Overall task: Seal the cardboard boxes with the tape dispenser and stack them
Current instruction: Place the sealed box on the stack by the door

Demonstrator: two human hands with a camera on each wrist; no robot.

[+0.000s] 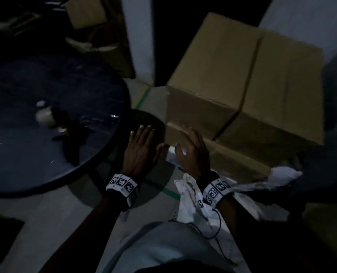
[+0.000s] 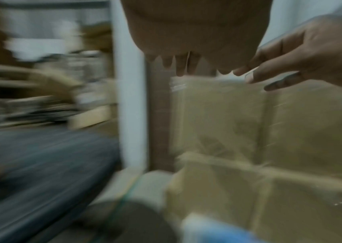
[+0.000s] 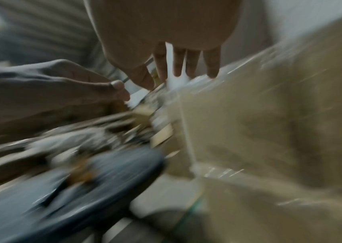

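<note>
A large taped cardboard box (image 1: 242, 81) sits on top of another cardboard box (image 1: 240, 160) at the right of the head view. My left hand (image 1: 142, 148) hovers with straight, spread fingers to the left of the stack, holding nothing. My right hand (image 1: 191, 148) is flat and empty at the upper box's near left corner; whether it touches is unclear. The blurred wrist views show the same straight fingers (image 2: 178, 67) (image 3: 186, 64) and the box (image 2: 269, 123) (image 3: 269, 115). The tape dispenser (image 1: 51, 119) lies on the round table, away from both hands.
A dark round table (image 1: 45, 164) fills the left side. A white pillar (image 1: 140, 36) stands behind it, with more cardboard (image 1: 88, 14) at the back. White crumpled sheeting (image 1: 193, 196) lies under my right wrist. Green tape (image 1: 142, 99) marks the floor.
</note>
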